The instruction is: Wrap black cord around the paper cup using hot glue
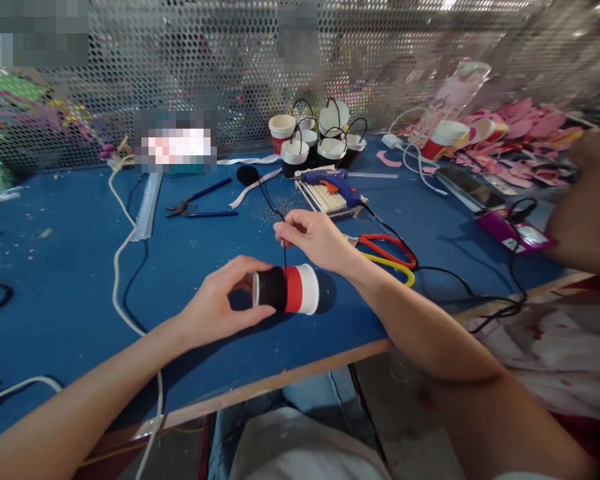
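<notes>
My left hand (pixel 219 299) holds a small paper cup (pixel 303 289) lying on its side just over the table, fingers and thumb around its left end. The cup is white at the rim with a red band, and black wrapping (pixel 273 289) covers its left part. Above the cup, my right hand (pixel 314 239) pinches a thin black cord (pixel 285 260) that runs down to the edge of the black wrapping. Beyond that hand, the cord leads back to a round black coil (pixel 248 175) on the table.
Pliers (pixel 200 202), clear glue sticks (pixel 149 203) and a blue glue gun (pixel 333 181) on wooden sticks lie behind my hands. Red-and-yellow-handled scissors (pixel 390 250) sit under my right forearm. Several black-handled cups (pixel 294 155) stand farther back. Another person's arm (pixel 587 200) is at right.
</notes>
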`<control>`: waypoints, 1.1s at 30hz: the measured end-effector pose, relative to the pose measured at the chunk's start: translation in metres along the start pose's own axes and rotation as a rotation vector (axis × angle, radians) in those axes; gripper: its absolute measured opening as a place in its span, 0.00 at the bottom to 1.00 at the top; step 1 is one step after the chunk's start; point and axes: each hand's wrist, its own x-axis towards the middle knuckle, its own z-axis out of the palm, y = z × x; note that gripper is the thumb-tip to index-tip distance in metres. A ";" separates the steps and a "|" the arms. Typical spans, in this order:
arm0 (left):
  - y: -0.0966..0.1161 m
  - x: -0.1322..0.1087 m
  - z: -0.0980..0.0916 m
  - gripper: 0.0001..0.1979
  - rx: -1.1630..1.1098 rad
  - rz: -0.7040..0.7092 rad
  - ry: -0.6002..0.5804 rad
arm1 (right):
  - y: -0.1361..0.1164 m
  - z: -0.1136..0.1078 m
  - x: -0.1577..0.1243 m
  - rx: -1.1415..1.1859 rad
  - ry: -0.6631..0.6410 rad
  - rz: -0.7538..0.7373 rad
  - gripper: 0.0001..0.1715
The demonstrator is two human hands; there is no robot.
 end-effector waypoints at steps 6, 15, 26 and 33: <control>-0.002 0.001 -0.003 0.23 0.229 0.196 0.030 | -0.003 0.003 -0.001 -0.059 -0.050 0.035 0.18; -0.002 0.003 -0.004 0.23 0.328 0.191 -0.014 | -0.008 0.007 -0.003 -0.220 -0.071 0.062 0.18; -0.003 0.000 0.003 0.25 -0.167 -0.290 -0.056 | -0.013 0.011 -0.008 -0.299 -0.062 0.036 0.19; 0.001 0.000 0.002 0.23 0.021 -0.068 0.044 | -0.014 0.007 -0.009 -0.249 -0.022 0.008 0.17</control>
